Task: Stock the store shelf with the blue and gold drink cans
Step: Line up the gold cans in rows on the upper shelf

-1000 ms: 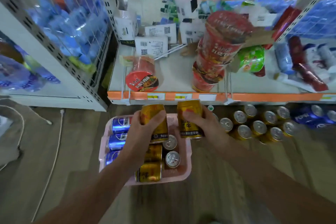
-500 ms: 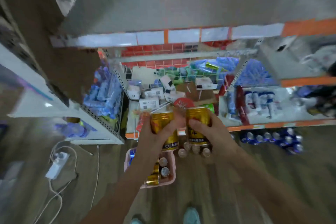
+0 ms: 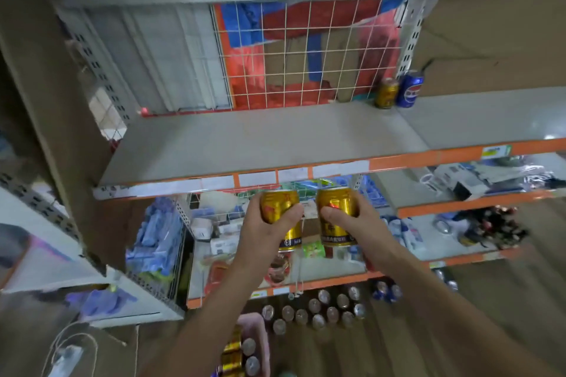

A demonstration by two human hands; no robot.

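Left hand [image 3: 263,231] grips gold can [image 3: 280,217]; right hand [image 3: 352,223] grips second gold can [image 3: 335,214]. Lift over shelf [image 3: 245,144] lip, set upright, far right beside standing cans [image 3: 396,92].

Wire grid [image 3: 306,52] above; blue packets [image 3: 153,242] lower left

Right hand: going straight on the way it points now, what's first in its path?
Likely the shelf's front edge: the right hand points up and away, and its gold can tops out just below it. Depth is unclear, so it might pass under instead.
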